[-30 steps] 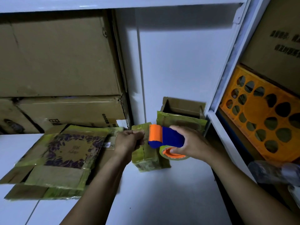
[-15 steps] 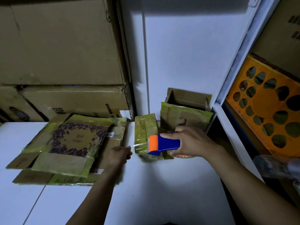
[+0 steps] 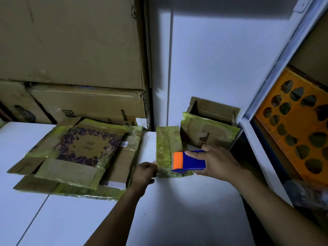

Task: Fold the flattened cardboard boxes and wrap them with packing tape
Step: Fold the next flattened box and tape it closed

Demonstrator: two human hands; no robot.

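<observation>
Yellow-green tape film covers much of the folded bundle point(image 3: 167, 151), which stands on the white table point(image 3: 159, 219) between the two hands. The left hand point(image 3: 145, 172) curls its fingers on the bundle's near left edge. The right hand point(image 3: 218, 162) is clamped round the blue-and-orange tape dispenser point(image 3: 188, 160), whose orange head lies against the bundle's right side. The hands are apart, one on each side of the bundle. Left of the left hand lies a stack of flattened boxes point(image 3: 79, 153), not yet folded. Just beyond the right hand a second wrapped bundle point(image 3: 209, 134) leans in front of a small open carton point(image 3: 213, 109).

The likely trouble is the bundle itself: it is narrow and stands on edge, so a pull from the dispenser could tip it or drag it toward the right hand if the left hand's hold is light. Slack tape would probably wrinkle or stick to itself, leaving a loose wrap. I cannot tell whether a strand is stretched between dispenser and cardboard. A wide swing of the right hand could also knock the leaning bundle behind it.
</observation>
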